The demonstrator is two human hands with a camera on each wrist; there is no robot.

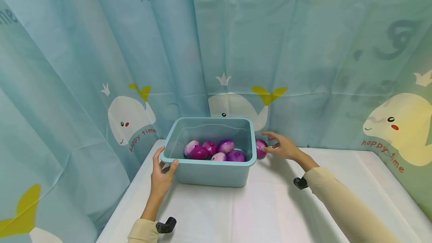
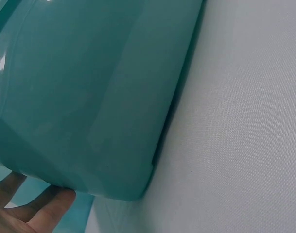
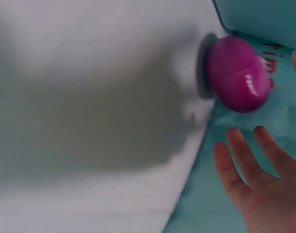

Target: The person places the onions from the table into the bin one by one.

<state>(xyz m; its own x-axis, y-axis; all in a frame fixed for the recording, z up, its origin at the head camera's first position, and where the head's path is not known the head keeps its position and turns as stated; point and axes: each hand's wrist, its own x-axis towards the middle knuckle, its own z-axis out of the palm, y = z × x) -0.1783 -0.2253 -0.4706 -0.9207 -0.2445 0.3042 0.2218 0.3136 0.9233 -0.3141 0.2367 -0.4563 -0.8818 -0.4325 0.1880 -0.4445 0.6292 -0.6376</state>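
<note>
A light blue plastic bin [image 1: 212, 173] stands on the white table, with several purple onions [image 1: 198, 152] lying inside. My left hand [image 1: 161, 178] holds its near left corner, thumb at the front rim and fingers along the left side; in the left wrist view, fingertips [image 2: 65, 194] meet the bin wall [image 2: 89, 97]. Just outside the bin's right wall, another purple onion [image 3: 237, 73] sits on the table near its far edge. My right hand [image 1: 281, 147] reaches beside it, fingers spread and loosely bent, with a gap between them and the onion in the right wrist view.
A blue curtain [image 1: 320, 66] printed with whales hangs close behind the table and along its left side. The white tabletop [image 1: 216, 213] extends in front of the bin and to its right. A black wrist device [image 1: 166, 225] sits at my left cuff.
</note>
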